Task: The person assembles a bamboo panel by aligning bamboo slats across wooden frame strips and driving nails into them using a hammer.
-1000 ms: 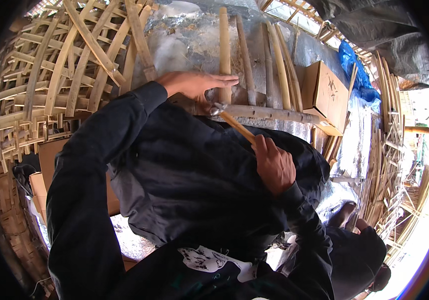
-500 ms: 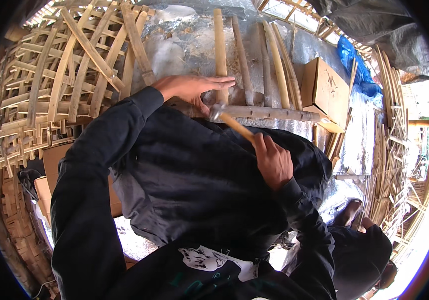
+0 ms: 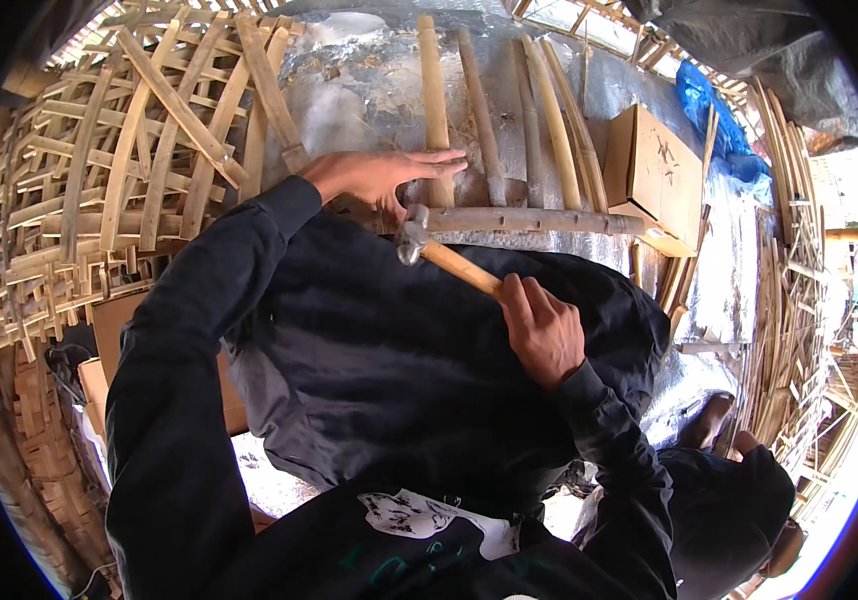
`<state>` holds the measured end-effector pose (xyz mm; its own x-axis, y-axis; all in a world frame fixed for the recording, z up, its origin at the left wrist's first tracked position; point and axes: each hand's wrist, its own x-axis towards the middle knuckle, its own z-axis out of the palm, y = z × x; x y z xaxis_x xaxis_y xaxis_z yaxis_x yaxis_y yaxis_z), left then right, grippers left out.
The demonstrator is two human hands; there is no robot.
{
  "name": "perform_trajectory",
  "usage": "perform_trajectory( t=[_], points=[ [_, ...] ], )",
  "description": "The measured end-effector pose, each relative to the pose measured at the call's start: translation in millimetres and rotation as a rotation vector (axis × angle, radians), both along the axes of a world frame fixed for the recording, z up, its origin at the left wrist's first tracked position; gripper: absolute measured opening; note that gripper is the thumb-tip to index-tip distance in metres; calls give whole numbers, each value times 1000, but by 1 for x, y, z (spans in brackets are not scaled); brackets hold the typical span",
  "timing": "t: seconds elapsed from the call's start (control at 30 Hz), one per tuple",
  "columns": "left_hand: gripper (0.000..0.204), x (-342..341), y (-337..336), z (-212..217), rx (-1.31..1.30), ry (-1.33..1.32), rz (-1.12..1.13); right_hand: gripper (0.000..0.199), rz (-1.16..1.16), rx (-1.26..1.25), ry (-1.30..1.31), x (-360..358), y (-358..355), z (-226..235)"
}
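A hammer with a wooden handle [image 3: 464, 268] and a metal head is gripped in my right hand [image 3: 546, 332], fingers wrapped round the lower handle. Its head hangs just in front of a bamboo crosspiece [image 3: 519, 221], close below my left thumb. My left hand [image 3: 374, 178] lies with its fingers stretched out across an upright bamboo slat [image 3: 434, 90], the thumb pointing down toward the crosspiece. The slat meets the crosspiece at its lower end. Whether a nail stands under my left thumb, I cannot tell.
More bamboo strips [image 3: 547, 125] run up from the crosspiece over silvery sheeting. A woven bamboo lattice [image 3: 134, 150] fills the left. At the right stand a cardboard box [image 3: 654, 180], a blue plastic bag [image 3: 714, 130] and bundled bamboo strips [image 3: 784, 330]. Another person in dark clothing [image 3: 724, 515] is at the lower right.
The hammer head has moved left and slightly down, nearer to me, and is no longer over the crosspiece. My left hand stays in its place on the slat.
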<state>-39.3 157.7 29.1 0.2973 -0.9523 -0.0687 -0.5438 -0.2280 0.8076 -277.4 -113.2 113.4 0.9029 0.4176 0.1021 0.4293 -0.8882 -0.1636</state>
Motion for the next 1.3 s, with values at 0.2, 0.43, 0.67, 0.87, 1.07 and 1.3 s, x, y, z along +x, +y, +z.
perform_trajectory(
  t=[0.2,0.43,0.67,0.87,1.07,1.3],
  points=[
    [137,-9,1,24,108,138,16,30,-51,-28,44,5,2,4],
    [129,-4,-1,2,-19,-33,-38,24,-118,-35,139,10,6,7],
    [126,-5,2,13,26,3,-36,19,-154,106,92,4,-1,-3],
    [126,-4,-4,19,96,91,-36,18,-181,406,33,2,1,0],
    [126,-3,4,19,172,186,1,22,-172,316,146,16,7,23],
    [129,-5,3,15,249,291,39,24,-158,130,286,28,-8,28]
  ],
)
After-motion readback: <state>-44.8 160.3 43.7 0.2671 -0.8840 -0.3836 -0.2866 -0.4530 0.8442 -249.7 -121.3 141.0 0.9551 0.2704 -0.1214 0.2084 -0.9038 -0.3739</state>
